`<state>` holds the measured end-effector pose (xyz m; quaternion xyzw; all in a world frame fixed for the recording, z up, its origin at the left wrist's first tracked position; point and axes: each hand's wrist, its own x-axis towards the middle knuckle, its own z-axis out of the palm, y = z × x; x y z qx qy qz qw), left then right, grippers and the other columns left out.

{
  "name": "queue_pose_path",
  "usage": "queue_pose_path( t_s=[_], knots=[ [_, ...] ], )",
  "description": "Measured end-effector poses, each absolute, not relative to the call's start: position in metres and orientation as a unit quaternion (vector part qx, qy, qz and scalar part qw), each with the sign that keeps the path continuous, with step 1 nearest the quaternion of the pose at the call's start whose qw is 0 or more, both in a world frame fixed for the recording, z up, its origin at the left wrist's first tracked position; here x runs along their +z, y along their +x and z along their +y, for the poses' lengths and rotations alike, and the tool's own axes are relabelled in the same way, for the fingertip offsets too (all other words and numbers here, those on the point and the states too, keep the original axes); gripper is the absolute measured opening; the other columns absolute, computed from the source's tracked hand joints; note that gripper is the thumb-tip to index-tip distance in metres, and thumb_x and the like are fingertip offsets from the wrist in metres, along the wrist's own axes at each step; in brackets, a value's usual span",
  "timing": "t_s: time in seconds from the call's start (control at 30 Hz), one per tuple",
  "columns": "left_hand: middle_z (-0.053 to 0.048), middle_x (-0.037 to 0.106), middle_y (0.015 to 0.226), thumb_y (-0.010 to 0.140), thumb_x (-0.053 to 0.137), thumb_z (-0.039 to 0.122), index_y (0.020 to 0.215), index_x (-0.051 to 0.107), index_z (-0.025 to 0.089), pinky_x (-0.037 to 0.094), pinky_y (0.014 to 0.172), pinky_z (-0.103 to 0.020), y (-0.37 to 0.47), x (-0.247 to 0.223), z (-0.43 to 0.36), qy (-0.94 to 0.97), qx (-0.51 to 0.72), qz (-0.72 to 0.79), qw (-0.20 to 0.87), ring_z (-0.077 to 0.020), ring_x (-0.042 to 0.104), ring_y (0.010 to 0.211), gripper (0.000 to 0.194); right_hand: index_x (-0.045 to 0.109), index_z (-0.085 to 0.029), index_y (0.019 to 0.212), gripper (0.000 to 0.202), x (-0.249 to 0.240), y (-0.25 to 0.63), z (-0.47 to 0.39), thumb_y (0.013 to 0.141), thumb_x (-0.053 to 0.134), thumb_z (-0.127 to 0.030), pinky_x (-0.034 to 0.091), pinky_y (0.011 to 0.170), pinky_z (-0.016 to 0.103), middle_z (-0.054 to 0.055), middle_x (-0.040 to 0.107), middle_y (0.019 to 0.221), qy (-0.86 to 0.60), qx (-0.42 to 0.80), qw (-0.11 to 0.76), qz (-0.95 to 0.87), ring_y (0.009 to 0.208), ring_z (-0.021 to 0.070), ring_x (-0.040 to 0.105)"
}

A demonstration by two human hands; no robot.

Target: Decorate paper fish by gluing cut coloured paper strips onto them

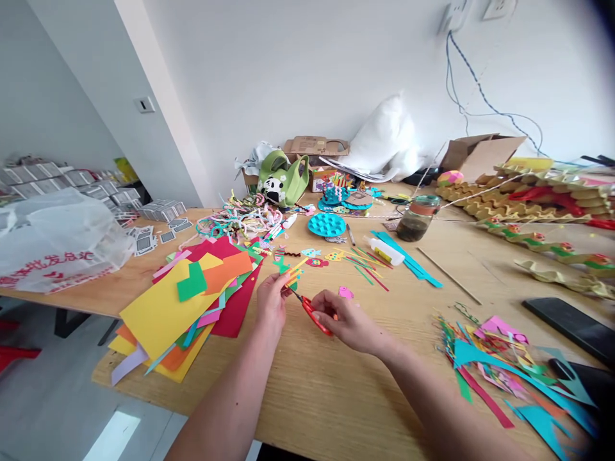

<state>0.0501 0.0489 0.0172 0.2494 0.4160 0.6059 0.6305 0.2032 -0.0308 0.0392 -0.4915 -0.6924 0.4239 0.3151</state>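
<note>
Wooden table [317, 384], thin paper strips [296, 267], red scissors [309, 307]

We seem to be in a craft room. We see bright paper [163, 314] at eight o'clock, a glue bottle [387, 251] at three and paper scraps [473, 354] at four.

A white plastic bag [57, 240] with red lettering sat at the frame's left edge, below a wall switch [145, 104]. A green bag [295, 182] stood at upper centre. Toward the upper right were a lidded jar [416, 221], a cardboard box [475, 157], egg cartons [466, 194] and, above them, blue cables [480, 88] on the wall [288, 70].
</note>
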Motion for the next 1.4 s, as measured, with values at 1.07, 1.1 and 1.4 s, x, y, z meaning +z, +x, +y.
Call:
queue_pose_path(
  t_s=[1.07,1.1,1.4],
  knots=[
    [0.0,0.068,0.062,0.044,0.084,0.018,0.059,0.066,0.014,0.045,0.049,-0.019,0.062,0.024,0.036,0.246,0.601,0.401,0.646,-0.0089,0.059,0.054,0.024,0.061,-0.018,0.078,0.027,0.029,0.197,-0.029,0.088,0.049,-0.039,0.028,0.051,0.024,0.004,0.064,0.066,-0.664,0.188,0.255,-0.677,0.054,0.0117,0.051],
    [0.0,0.068,0.062,0.044,0.084,0.018,0.059,0.065,0.014,0.045,0.049,-0.018,0.062,0.024,0.036,0.247,0.601,0.4,0.646,-0.0088,0.059,0.054,0.024,0.061,-0.018,0.078,0.026,0.03,0.197,-0.029,0.088,0.049,-0.039,0.028,0.051,0.024,0.004,0.064,0.066,-0.664,0.189,0.255,-0.677,0.054,0.0118,0.052],
    [-0.001,0.068,0.064,0.046,0.082,0.016,0.063,0.067,0.014,0.046,0.05,-0.019,0.063,0.02,0.036,0.234,0.578,0.401,0.671,-0.0091,0.06,0.054,0.023,0.062,-0.018,0.079,0.024,0.03,0.197,-0.029,0.088,0.05,-0.038,0.028,0.051,0.024,0.004,0.065,0.067,-0.668,0.182,0.252,-0.676,0.054,0.0121,0.052]
  ],
)
